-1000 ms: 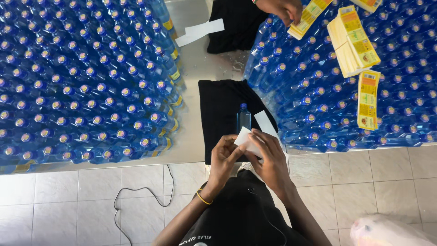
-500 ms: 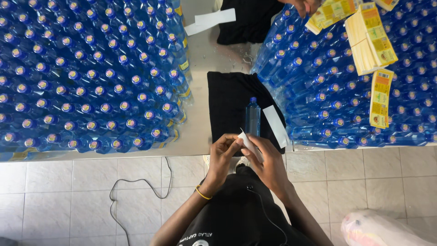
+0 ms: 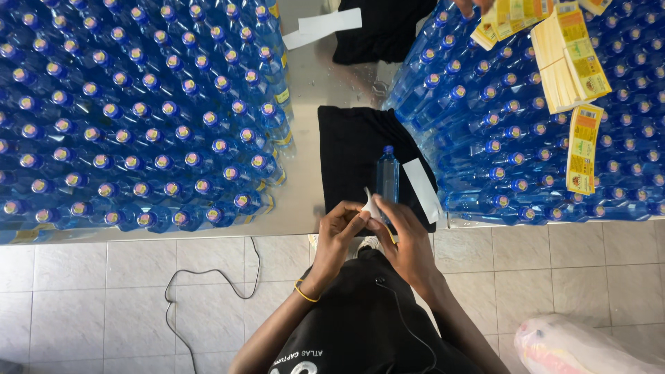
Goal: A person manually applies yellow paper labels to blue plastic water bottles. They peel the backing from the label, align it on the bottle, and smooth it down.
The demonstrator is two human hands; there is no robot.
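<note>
A clear blue plastic bottle point(image 3: 387, 176) lies on a black cloth point(image 3: 350, 156) on the metal table point(image 3: 308, 145), its cap pointing away from me. My left hand point(image 3: 339, 232) and my right hand point(image 3: 405, 239) meet at the bottle's near end. Both pinch a small white label strip point(image 3: 370, 206) between the fingertips, against the bottle's base. A white backing strip point(image 3: 422, 188) lies on the cloth just right of the bottle.
Dense blocks of capped blue bottles fill the table at left point(image 3: 138, 111) and right point(image 3: 540, 145). Yellow label stacks point(image 3: 571, 59) rest on the right block; another person's hand point(image 3: 474, 5) holds labels at the top. A cable point(image 3: 208, 298) trails on the tiled floor, and a plastic bag point(image 3: 582, 346) sits at the bottom right.
The white label was held wide and flat a second ago; it is now gathered to a small strip at the bottle's base. My hands stay close together over it.
</note>
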